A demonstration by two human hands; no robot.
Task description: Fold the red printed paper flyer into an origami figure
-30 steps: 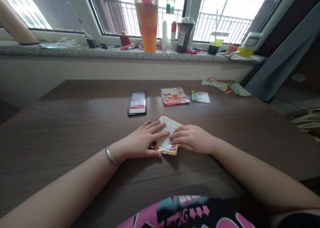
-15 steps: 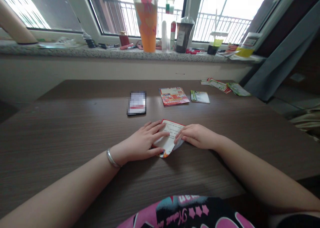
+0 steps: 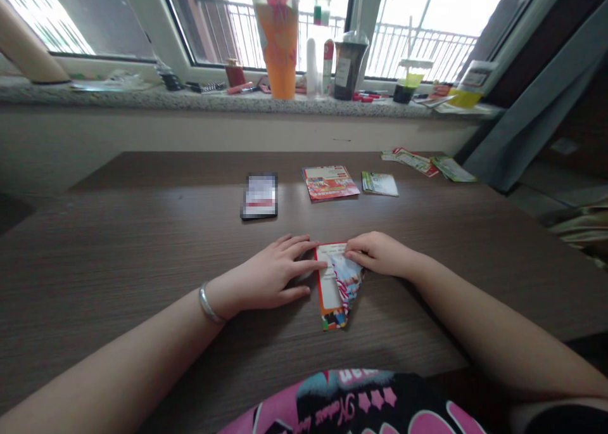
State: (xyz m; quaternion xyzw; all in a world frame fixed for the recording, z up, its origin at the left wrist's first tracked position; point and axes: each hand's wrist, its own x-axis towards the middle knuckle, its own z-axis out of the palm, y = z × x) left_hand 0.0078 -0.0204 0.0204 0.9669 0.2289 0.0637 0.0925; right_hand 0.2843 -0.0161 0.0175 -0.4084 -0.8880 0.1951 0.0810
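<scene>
Pinned the leaflet [image 3: 329,285], half folded on the worktop [image 3: 142,231] close in front, with the left hand [image 3: 270,275] flat, fingers spread; pinched its turned-over flap in the right hand [image 3: 380,253]. Probably needed edges matched before firm creasing.

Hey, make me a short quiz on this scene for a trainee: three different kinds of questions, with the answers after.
1. True or false: the left hand lies flat, with fingertips on the leaflet.
2. What lies on the table just left of the red flyer? A: phone. B: keys. C: plate.
3. Which wrist wears the bracelet?
Key: 1 true; 2 A; 3 left.
</scene>
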